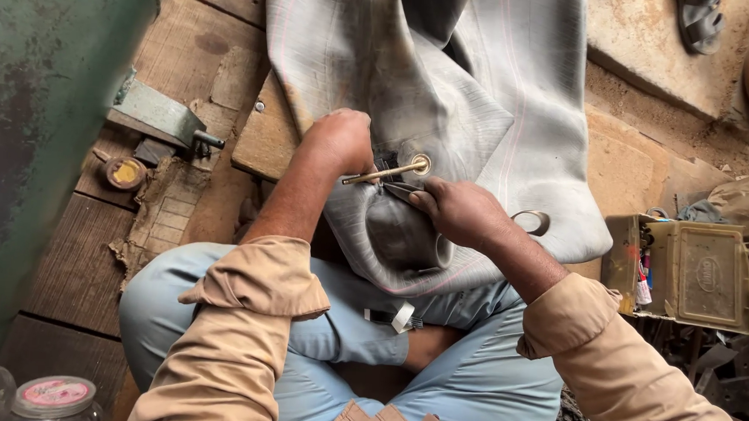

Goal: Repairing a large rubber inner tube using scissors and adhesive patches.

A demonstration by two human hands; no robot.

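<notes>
A large grey rubber inner tube (474,96) lies folded across the upper middle of the frame, draped from the top edge down over a wooden plank (263,136) and onto the person's lap; its lower fold ends just above the pale blue trousers. A dark green metal body (28,133) fills the left edge and closes off that side. Worn floorboards (73,263) lie open between it and the knees. At the right edge an olive metal box (700,274) stands open with small items inside, well apart from the tube's right hem.

The left hand (340,140) sits centre frame, fist closed on the tube's folded rubber beside the brass valve stem (389,170), which juts leftward from its round base. The right hand (460,211) is just lower right of the stem, fingers curled together around a dark tool whose tip meets the rubber by the valve. A small round tin (125,173) rests at left, and a jar lid (55,393) sits at the lower left corner.
</notes>
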